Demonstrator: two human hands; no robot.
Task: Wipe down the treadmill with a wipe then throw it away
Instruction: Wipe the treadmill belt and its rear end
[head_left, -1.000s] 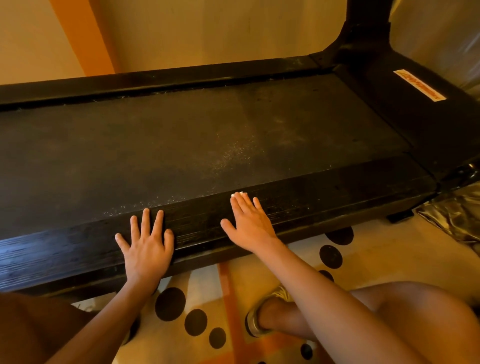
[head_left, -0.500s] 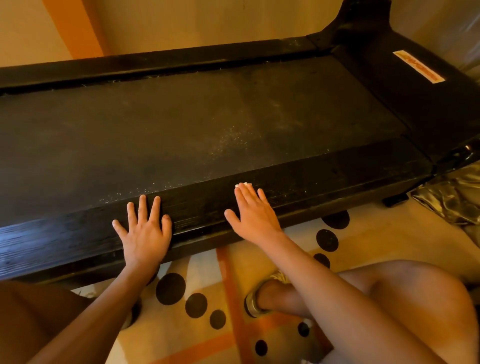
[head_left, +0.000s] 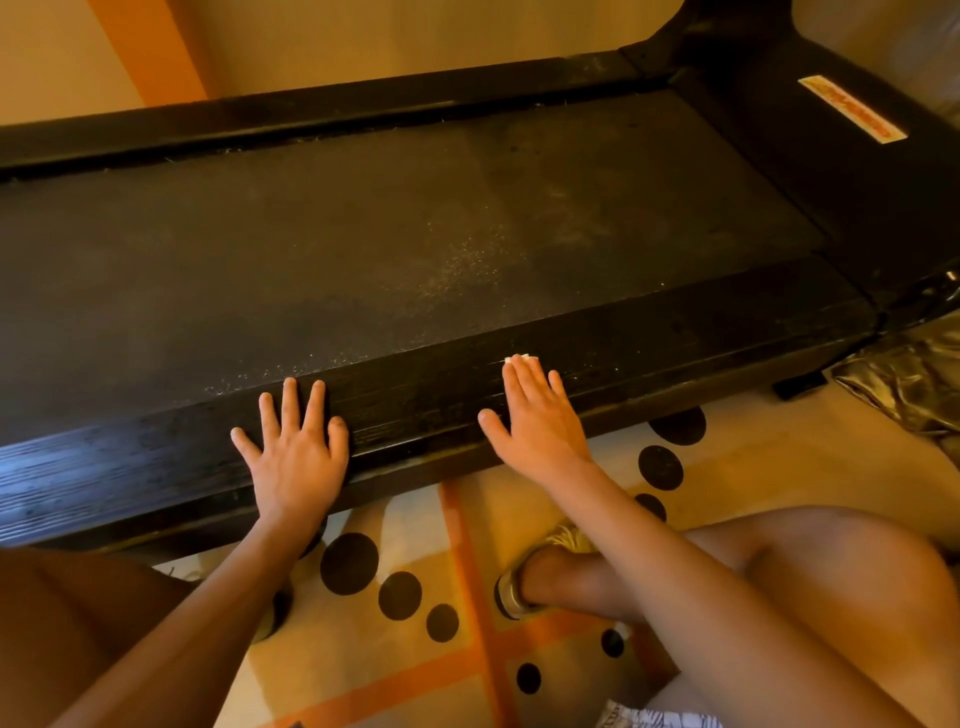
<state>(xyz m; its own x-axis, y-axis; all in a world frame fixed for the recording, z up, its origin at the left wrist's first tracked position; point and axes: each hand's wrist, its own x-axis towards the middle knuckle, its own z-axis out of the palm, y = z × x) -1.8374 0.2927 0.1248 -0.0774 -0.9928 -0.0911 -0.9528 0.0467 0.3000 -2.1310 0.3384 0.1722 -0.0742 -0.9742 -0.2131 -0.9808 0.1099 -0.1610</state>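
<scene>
- The right hand (head_left: 535, 421) lies flat on the near side rail (head_left: 675, 338), fingers straight and close together. It presses down and does not pinch. Only a small white edge of the wipe (head_left: 523, 357) shows past the fingertips, so the rest is probably trapped beneath them.
- The left hand (head_left: 293, 452) is spread flat on the same rail, to the lower left of the right hand. It holds nothing and looks like a brace.
- Lowest in the frame are the bent knees, a sandalled foot (head_left: 519, 587) and a spotted mat (head_left: 467, 597). The person crouches beside the treadmill, so there is little room to draw the arm back.
- The rail's long axis runs from the lower left of the frame to the right. The wipe sits about midway along it, under the right hand alone. Rightward the rail is open as far as the front cover (head_left: 831, 182), while leftward the bracing hand is in the way.
- The belt (head_left: 363, 234) begins just past the rail's upper edge, right above the wipe. Its pale dust specks (head_left: 467, 260) lie up and slightly left, a short forward push away.
- Farthest, the far rail (head_left: 311, 111) crosses the upper frame along the wall.
- A crumpled shiny sheet (head_left: 904, 379) lies at the right edge, and no bin is in view.
</scene>
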